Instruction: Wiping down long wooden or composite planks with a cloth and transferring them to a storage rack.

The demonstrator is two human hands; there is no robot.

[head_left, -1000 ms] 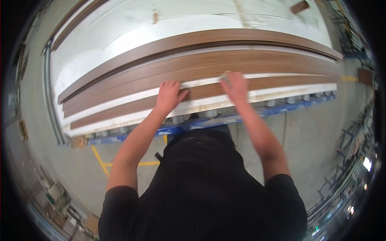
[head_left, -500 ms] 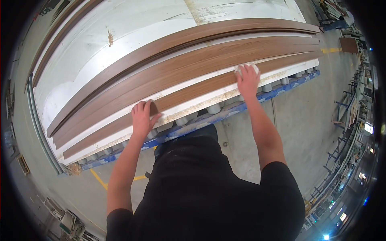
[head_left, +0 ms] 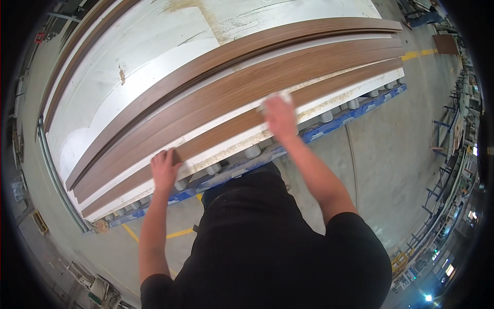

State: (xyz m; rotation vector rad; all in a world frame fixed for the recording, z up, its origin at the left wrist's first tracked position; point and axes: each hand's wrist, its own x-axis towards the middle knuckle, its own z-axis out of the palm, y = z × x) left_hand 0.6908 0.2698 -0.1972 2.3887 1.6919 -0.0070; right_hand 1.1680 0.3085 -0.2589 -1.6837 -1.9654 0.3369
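A narrow brown wood-grain strip (head_left: 221,136) lies lengthwise on the near edge of a white board (head_left: 154,64). Toward its left part, my left hand (head_left: 164,169) has its fingers bent over the strip, with the thumb on the near side. My right hand (head_left: 281,119), smeared by motion, presses a crumpled white cloth (head_left: 284,96) against the strip farther right. Only bits of the cloth show around the fingers. Just beyond lies a wider brown wood-grain panel (head_left: 221,92), and past it a long grooved brown profile (head_left: 247,50).
Under the near edge run grey rollers (head_left: 252,151) on a scuffed blue rail (head_left: 355,112). More brown strips (head_left: 85,51) lie at the far left, by grey metal tubes (head_left: 59,180). Metal racks (head_left: 442,154) line the right side of the concrete floor.
My right hand has slid left along the strip with the cloth. The left hand keeps its hold near the same part of the strip, while the whole view has shifted slightly.
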